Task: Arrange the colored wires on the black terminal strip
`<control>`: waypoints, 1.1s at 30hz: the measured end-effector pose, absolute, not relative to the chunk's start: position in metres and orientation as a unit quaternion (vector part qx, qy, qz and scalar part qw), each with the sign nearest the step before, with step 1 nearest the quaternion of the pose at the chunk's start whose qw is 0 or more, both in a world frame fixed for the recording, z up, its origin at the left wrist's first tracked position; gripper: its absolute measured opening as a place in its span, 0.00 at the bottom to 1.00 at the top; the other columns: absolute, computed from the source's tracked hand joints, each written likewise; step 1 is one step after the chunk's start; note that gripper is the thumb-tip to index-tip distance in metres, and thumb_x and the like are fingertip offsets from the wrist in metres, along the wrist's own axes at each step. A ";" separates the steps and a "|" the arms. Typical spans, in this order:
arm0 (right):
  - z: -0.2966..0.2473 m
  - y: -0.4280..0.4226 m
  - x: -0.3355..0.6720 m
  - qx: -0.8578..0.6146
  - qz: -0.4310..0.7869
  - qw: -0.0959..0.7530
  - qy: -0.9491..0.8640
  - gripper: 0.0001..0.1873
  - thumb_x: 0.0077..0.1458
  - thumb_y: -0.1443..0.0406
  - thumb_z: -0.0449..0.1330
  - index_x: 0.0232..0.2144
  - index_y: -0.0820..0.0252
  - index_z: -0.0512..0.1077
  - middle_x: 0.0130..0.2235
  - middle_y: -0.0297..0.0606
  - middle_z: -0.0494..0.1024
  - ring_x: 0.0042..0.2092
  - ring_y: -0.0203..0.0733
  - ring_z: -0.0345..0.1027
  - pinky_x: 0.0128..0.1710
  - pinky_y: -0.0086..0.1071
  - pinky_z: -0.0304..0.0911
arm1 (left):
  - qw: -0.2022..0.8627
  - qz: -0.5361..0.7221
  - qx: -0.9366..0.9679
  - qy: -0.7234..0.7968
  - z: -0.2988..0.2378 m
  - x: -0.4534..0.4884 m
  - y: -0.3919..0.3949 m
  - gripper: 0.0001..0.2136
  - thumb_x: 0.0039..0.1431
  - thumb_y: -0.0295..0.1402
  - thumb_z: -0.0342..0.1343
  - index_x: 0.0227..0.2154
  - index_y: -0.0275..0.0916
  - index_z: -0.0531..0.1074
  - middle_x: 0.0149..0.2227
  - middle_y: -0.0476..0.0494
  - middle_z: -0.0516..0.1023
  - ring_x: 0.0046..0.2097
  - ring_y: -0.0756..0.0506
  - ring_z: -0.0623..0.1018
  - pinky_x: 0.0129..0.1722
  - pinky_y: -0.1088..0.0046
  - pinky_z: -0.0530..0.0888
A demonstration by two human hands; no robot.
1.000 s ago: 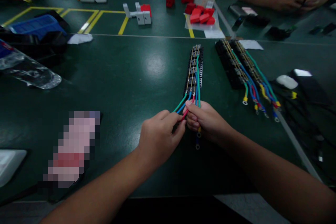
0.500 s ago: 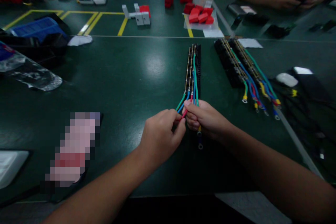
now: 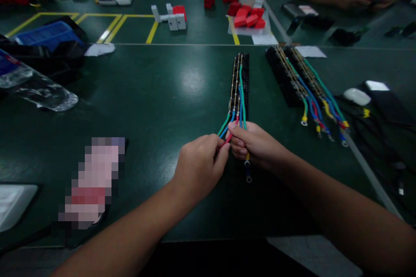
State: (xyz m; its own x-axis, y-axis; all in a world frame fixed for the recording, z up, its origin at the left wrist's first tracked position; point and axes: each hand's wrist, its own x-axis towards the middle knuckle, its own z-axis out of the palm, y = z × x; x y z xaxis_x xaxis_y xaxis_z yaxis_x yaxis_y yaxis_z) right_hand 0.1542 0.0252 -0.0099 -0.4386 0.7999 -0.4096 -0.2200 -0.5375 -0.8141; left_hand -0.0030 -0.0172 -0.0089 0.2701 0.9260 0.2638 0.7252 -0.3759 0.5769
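Observation:
A long black terminal strip (image 3: 246, 78) with metal rails lies on the green table, pointing away from me. Green, blue and red wires come off its near end. My left hand (image 3: 203, 160) is closed in a pinch on the red wire (image 3: 229, 138); a green wire (image 3: 223, 126) and a blue one run in under its fingers. Beside it, my right hand (image 3: 253, 143) is closed round the wires on the right side, its thumb by the red wire. Ring terminals (image 3: 248, 171) stick out below the right hand. The wire ends in the left hand are hidden.
Two similar wired strips (image 3: 287, 78) lie to the right, near a white mouse (image 3: 356, 96) and black cables. Red parts (image 3: 248, 18) and grey blocks (image 3: 176, 22) stand at the back. A blurred-out phone-like object (image 3: 97, 181) and plastic bag (image 3: 48, 91) are left. Another person's hands (image 3: 367, 0) show far right.
Both hands keep their hold on the wires almost unmoved. The whole view has shifted very slightly.

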 end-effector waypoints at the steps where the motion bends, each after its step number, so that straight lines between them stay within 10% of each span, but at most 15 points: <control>1: -0.010 0.025 0.154 -0.412 0.776 0.328 -0.348 0.22 0.52 0.55 0.64 0.21 0.59 0.58 0.15 0.23 0.56 0.16 0.26 0.47 0.14 0.22 0.47 | 0.173 0.284 0.779 0.532 -0.008 -0.003 -0.017 0.10 0.64 0.35 0.50 0.30 0.38 0.72 0.28 0.45 0.76 0.29 0.48 0.73 0.31 0.71 0.64; 33: -0.013 0.027 0.157 -0.394 0.788 0.311 -0.356 0.22 0.55 0.56 0.62 0.19 0.60 0.59 0.15 0.25 0.56 0.16 0.27 0.49 0.15 0.22 0.48 | 0.151 0.284 0.799 0.508 -0.012 -0.003 -0.013 0.06 0.61 0.32 0.52 0.29 0.37 0.68 0.26 0.48 0.74 0.28 0.49 0.72 0.29 0.72 0.64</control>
